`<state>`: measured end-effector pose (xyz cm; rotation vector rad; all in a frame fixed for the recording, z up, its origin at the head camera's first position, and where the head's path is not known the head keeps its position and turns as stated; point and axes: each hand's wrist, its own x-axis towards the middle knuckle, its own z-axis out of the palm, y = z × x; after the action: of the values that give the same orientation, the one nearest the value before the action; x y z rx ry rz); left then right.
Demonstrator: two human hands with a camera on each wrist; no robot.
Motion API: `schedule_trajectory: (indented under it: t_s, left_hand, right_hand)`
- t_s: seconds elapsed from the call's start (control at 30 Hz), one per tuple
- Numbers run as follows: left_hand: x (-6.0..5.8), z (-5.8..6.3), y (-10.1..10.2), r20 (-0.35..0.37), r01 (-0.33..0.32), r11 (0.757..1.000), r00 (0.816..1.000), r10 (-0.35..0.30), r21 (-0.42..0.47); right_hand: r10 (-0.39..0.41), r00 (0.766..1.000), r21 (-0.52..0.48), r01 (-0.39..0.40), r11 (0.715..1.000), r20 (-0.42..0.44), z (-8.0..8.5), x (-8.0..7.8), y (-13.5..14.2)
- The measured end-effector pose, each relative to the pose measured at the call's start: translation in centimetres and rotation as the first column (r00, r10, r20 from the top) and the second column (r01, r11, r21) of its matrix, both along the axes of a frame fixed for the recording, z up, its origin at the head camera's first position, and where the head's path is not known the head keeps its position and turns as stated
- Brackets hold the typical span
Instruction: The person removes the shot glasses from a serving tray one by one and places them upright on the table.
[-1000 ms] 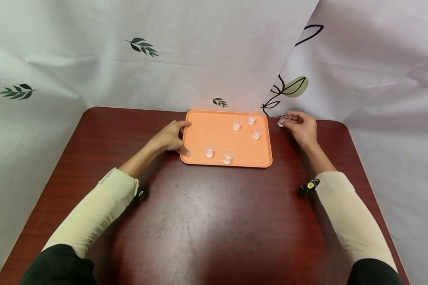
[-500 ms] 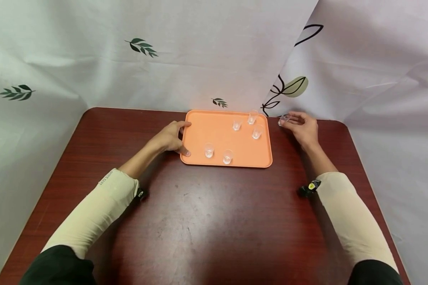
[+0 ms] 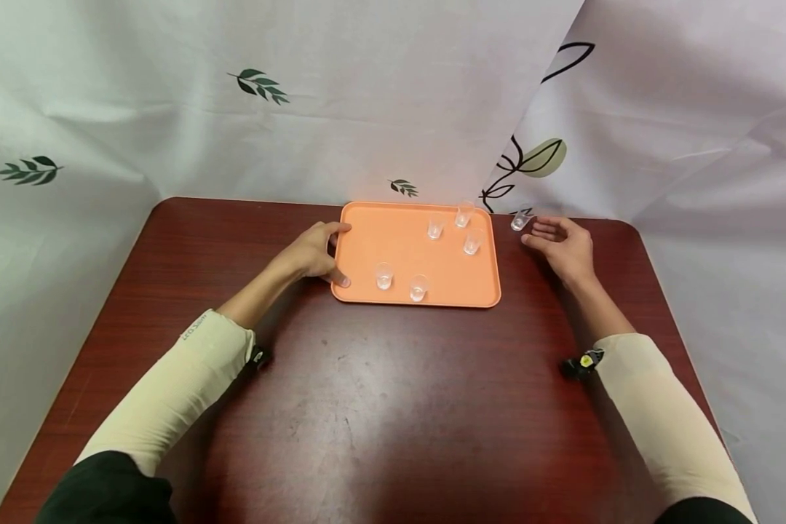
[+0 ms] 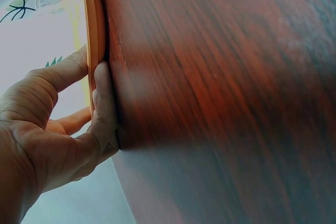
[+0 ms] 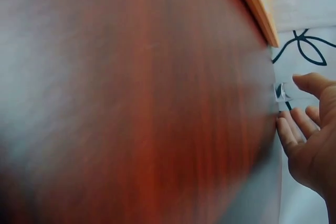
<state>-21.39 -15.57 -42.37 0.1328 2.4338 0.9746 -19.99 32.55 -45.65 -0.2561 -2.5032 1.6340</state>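
Observation:
An orange tray lies at the back of the table. My left hand grips its left end; the left wrist view shows fingers and thumb about the tray's rim. Small clear shot glasses stand upright on it: three at its back right, with one glass among them, and two near the front edge, including a front-left glass. Another shot glass stands on the table just right of the tray. My right hand is beside that glass, fingers apart and holding nothing.
The dark red wooden table has rounded back corners. Right behind it hangs a white curtain with leaf prints, close to the tray's far edge. A small black device sits at my right wrist.
My right hand has let go of the shot glass right of the tray and drawn back a little to the right. The left hand and the tray have stayed in place.

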Motion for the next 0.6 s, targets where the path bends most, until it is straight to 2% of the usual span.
schedule_trajectory:
  t_s: [0.2,0.37,0.43,0.6]
  left_hand:
    - [-0.1,0.1,0.0,-0.004,-0.001,1.0,1.0,0.001,-0.002]
    - [-0.1,0.3,0.0,-0.017,-0.003,1.0,1.0,0.003,0.013]
    - [-0.5,-0.5,-0.2,-0.03,-0.001,1.0,1.0,0.001,0.011]
    - [-0.4,-0.8,-0.4,-0.039,0.001,1.0,0.999,0.0,0.02]
  right_hand:
    - [0.024,0.999,0.049,-0.025,0.998,0.025,0.3,1.3,0.2]
    - [0.048,0.999,0.031,-0.048,0.998,0.007,0.5,2.1,-0.1]
    - [0.054,0.999,0.023,-0.054,0.998,-0.001,0.4,2.4,-0.5]
    - [0.079,0.997,0.013,-0.079,0.997,-0.007,0.2,3.1,-1.5]
